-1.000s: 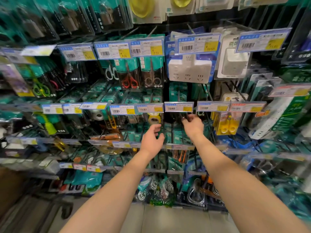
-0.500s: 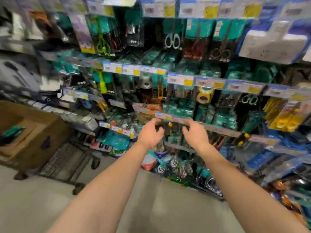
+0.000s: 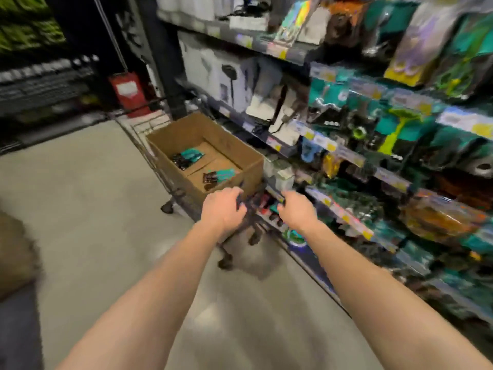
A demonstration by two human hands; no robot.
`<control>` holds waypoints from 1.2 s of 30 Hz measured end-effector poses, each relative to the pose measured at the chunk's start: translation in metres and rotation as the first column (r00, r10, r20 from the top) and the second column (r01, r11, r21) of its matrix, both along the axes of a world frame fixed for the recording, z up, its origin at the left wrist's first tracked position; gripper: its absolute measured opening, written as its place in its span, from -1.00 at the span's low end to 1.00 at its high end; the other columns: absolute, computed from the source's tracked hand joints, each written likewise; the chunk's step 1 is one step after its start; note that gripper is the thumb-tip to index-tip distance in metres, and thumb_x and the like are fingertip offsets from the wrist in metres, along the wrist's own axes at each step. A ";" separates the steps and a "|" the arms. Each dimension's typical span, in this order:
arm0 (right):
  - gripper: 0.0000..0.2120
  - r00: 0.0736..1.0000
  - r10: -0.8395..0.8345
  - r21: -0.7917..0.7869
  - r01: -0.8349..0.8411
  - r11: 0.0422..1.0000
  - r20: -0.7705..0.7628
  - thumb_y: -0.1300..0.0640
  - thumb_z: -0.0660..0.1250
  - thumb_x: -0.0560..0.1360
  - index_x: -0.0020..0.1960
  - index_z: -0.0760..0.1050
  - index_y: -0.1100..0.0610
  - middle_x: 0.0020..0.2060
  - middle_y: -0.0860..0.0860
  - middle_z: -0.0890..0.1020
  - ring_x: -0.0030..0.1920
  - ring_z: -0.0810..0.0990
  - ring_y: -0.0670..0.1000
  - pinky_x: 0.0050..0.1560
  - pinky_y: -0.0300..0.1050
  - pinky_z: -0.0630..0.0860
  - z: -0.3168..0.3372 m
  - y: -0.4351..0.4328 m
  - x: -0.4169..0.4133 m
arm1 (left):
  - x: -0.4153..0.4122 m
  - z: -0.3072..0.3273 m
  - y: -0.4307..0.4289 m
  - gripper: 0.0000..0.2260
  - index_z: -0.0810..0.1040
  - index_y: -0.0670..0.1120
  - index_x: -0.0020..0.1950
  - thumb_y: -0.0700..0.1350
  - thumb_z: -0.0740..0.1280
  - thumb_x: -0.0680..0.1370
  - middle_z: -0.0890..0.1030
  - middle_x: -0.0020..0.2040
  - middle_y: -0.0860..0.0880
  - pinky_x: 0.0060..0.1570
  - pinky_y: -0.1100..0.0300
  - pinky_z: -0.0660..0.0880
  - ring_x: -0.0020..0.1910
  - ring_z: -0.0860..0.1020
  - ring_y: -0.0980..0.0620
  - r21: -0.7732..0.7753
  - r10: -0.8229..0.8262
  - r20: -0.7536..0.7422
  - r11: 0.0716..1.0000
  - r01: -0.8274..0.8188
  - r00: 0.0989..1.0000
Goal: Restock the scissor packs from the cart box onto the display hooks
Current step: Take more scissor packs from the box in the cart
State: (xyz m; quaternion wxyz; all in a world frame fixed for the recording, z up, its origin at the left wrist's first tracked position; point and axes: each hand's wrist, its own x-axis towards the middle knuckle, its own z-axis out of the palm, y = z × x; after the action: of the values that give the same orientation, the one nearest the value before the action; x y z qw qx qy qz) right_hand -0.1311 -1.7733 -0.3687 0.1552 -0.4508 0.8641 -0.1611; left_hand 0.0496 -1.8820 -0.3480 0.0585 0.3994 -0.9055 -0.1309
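Two small clusters of scissor packs (image 3: 188, 157) lie in the cardboard box (image 3: 240, 145) on the cart (image 3: 145, 126), so restocking looks unfinished, with left hand (image 3: 222, 209) and right hand (image 3: 298, 210) empty, loosely curled, just short of it.

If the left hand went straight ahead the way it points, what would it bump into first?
Most likely the near wall of the cardboard box, right ahead of the left hand; blur leaves the depth uncertain.

Left hand (image 3: 223, 209), right hand (image 3: 298, 212) bare; both forearms (image 3: 160, 289) bare up to frame edge.
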 end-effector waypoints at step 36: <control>-0.65 0.987 0.000 0.316 -0.052 0.947 0.163 0.04 0.22 0.50 0.24 0.52 0.12 0.18 0.17 0.63 0.18 0.61 0.22 0.11 0.01 0.54 -0.129 -0.698 0.062 | 0.060 -0.087 -0.659 -0.68 0.52 0.03 0.33 0.06 0.25 0.59 0.63 0.19 -0.01 0.26 -0.03 0.51 0.19 0.59 -0.06 0.032 0.009 0.190 0.999 -0.016 0.982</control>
State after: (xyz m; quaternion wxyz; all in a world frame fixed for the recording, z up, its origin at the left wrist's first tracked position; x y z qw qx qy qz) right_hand -0.0688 -2.4715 -0.4976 0.2976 -0.4166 0.8574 -0.0529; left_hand 0.1094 -2.5406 -0.4351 -0.0342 0.4167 -0.9021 -0.1071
